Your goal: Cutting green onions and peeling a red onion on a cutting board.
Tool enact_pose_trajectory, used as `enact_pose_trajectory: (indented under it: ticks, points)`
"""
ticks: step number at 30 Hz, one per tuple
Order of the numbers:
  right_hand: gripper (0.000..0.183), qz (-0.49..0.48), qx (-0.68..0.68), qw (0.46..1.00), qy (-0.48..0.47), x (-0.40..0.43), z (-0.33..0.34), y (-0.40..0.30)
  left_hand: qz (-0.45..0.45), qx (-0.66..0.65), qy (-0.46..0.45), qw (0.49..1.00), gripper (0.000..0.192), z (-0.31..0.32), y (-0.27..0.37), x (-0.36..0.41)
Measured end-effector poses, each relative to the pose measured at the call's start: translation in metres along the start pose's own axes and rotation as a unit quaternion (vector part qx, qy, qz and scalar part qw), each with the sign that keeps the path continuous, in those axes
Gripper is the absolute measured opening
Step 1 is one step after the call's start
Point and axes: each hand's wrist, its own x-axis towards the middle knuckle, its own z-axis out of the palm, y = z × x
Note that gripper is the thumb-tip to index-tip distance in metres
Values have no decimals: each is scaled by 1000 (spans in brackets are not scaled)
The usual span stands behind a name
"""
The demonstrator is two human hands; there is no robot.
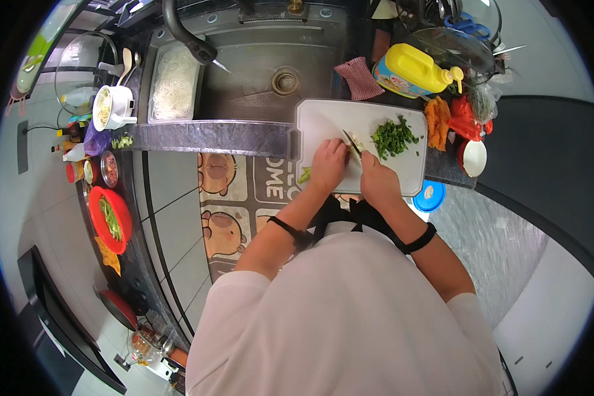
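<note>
A white cutting board (326, 116) lies over the right side of the sink edge. My right hand (380, 180) grips a kitchen knife (352, 143), its dark blade angled up and left beside my left fingertips. My left hand (329, 163) presses a light green stalk (304, 174) to the board; its end sticks out left of the hand, and the rest is hidden under the palm. Small pale cut pieces (357, 140) lie around the blade. Further right on the board is a heap of chopped green herbs (393, 137).
Behind the board are a sink (247, 74), a black faucet (188, 39) and a plastic container of pale shreds (173, 84). A yellow pump bottle (411, 69) and reddish cloth (360, 79) stand at back right, a white bowl (474, 158) beyond the board. Leftward are a white pot (121, 106) and red basket (123, 213).
</note>
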Motion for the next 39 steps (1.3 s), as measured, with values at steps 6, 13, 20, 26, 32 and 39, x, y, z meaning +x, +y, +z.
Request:
enact_pose_trajectory:
  ticks: [6, 13, 20, 26, 32, 39]
  points:
    - [25, 1, 12, 999, 33, 6, 8, 1, 12, 23, -37, 999, 13, -3, 1, -3]
    - [24, 24, -11, 999, -33, 3, 9, -4, 5, 0, -2, 1000, 17, -3, 3, -1]
    - [24, -6, -11, 1000, -4, -6, 0, -6, -19, -17, -7, 1000, 16, 6, -4, -11]
    - [24, -23, -8, 999, 26, 10, 12, 2, -10, -2, -17, 1000, 16, 1, -2, -3]
    - [24, -46, 6, 999, 23, -5, -1, -7, -9, 9, -24, 1000, 13, -2, 3, -11]
    - [29, -48, -10, 998, 25, 17, 10, -3, 5, 25, -39, 999, 17, -5, 0, -3]
